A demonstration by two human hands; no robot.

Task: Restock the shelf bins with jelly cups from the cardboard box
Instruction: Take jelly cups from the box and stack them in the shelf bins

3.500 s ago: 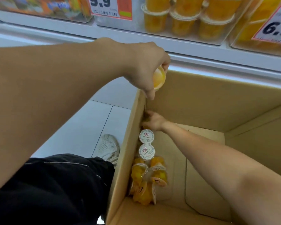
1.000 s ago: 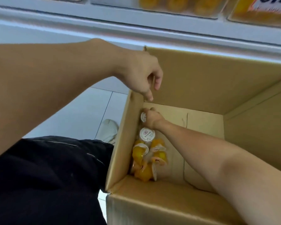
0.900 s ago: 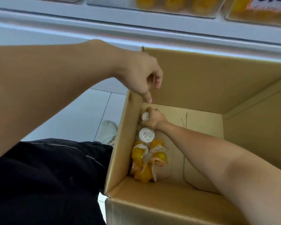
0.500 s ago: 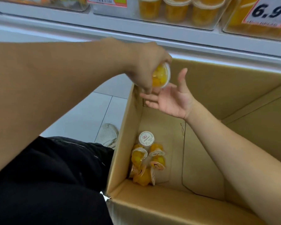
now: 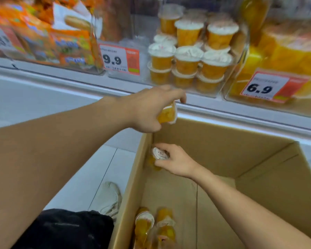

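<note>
While raised over the near-left corner of the cardboard box (image 5: 223,155), left hand (image 5: 147,108) curled round a jelly cup (image 5: 166,115), cup tipped on its side with the white lid facing right, held just below the shelf edge (image 5: 223,108). Lower down, inside the box against its left wall, right hand (image 5: 176,160) gripping a second jelly cup (image 5: 159,154), fingers wrapped about its sides, white printed lid turned up toward the camera. At the box bottom, close to the near-left corner, a small heap of remaining jelly cups (image 5: 154,227), lying tilted and touching one another; exact count unclear. Above the left hand, on the shelf, a clear bin (image 5: 187,87) stacked with orange jelly cups in several layers, white lids up. On the front of that bin's left side, a price tag reading 9.9 (image 5: 119,59). To the right, another clear bin (image 5: 285,51) with yellow-orange contents, blurred, and a tag reading 6.9 (image 5: 266,87). To the left, a bin of orange snack packets (image 5: 61,42), also blurred. Beside the box on the pale tiled floor (image 5: 75,177), a light-coloured shoe (image 5: 111,198), and nearer the camera a black trouser leg (image 5: 65,230).
</note>
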